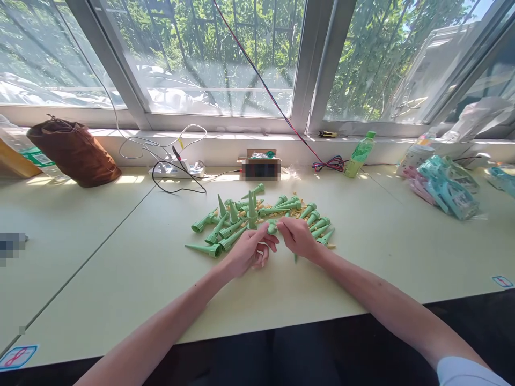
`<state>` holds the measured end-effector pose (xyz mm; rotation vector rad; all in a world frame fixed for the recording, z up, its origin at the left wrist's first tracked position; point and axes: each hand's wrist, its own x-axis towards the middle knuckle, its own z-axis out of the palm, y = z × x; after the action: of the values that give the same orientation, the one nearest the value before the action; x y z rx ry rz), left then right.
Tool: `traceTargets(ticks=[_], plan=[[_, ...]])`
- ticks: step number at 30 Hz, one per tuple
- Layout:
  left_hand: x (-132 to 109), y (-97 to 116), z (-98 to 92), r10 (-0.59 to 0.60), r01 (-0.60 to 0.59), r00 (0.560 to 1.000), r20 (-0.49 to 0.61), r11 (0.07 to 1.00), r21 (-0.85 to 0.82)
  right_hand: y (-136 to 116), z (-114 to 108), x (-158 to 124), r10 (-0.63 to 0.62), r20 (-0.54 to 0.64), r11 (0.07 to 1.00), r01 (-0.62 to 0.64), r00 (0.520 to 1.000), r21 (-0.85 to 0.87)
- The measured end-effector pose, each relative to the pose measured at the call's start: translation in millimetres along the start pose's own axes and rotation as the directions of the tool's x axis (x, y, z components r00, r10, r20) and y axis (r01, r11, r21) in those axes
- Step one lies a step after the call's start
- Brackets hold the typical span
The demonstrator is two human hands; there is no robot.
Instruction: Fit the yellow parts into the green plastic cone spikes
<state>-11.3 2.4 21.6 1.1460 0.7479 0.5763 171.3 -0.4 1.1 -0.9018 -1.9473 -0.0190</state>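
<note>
My left hand [254, 251] grips a green plastic cone-shaped spike [272, 227] between thumb and fingers, its round socket end showing. Close against it on the right, my right hand [298, 236] is closed in a pinch at the socket's side. Whatever lies between those fingertips is too small to make out. Around both hands lie several more green spikes [230, 229], most on their sides and a few standing point up. Small yellowish pieces [277, 208] are scattered among them. Another group of green spikes [316, 217] lies just beyond my right hand.
Behind the pile stands a small box [260, 167] by the window ledge. A power strip [177, 168] with cables and a brown drawstring bag [74, 151] are at the back left. A green bottle [360, 154] and plastic-wrapped packs [448, 185] stand at the right.
</note>
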Motion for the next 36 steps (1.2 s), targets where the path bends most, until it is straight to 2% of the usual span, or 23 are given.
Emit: traceTargets(ticks=[3, 7, 12, 18, 20, 23, 32, 34, 36], plan=[[0, 1, -2.7, -0.004, 0.006, 1.0, 0.03, 0.999, -0.043, 1, -1, -1, 0.013, 0.034, 0.999, -0.014, 0.999, 0.037], [-1, 0, -5.8, 0.048, -0.046, 0.996, 0.073, 0.999, -0.025, 1, -1, -1, 0.019, 0.049, 0.996, -0.022, 0.999, 0.083], [-3, 0, -4.6, 0.186, -0.185, 0.983, 0.012, 0.972, 0.142, 2, -1, -1, 0.02, 0.045, 0.998, -0.023, 0.999, 0.054], [-4, -3, 0.0, 0.321, -0.279, 0.945, -0.067, 0.894, 0.351, 2, -1, -1, 0.015, 0.071, 1.0, -0.015, 0.997, 0.01], [-3, -6, 0.3, 0.394, -0.318, 0.914, -0.099, 0.845, 0.43, 1, -1, -1, 0.018, 0.079, 1.0, -0.019, 0.997, 0.012], [-1, -10, 0.7, 0.534, -0.399, 0.837, -0.115, 0.741, 0.54, -1, -2, 1, 0.025, 0.086, 0.999, -0.028, 0.996, 0.035], [-4, -12, -1.3, 0.75, -0.533, 0.66, 0.027, 0.442, 0.722, -6, -5, 5, 0.006, 0.065, 0.995, -0.012, 0.998, 0.097], [-2, -13, -1.7, 0.759, -0.528, 0.65, 0.025, 0.427, 0.734, -6, -4, 4, 0.005, 0.052, 0.996, -0.009, 0.999, 0.085], [0, -13, -1.0, 0.742, -0.499, 0.67, -0.014, 0.464, 0.732, -5, -3, 3, 0.014, 0.028, 0.998, -0.016, 1.0, 0.067]])
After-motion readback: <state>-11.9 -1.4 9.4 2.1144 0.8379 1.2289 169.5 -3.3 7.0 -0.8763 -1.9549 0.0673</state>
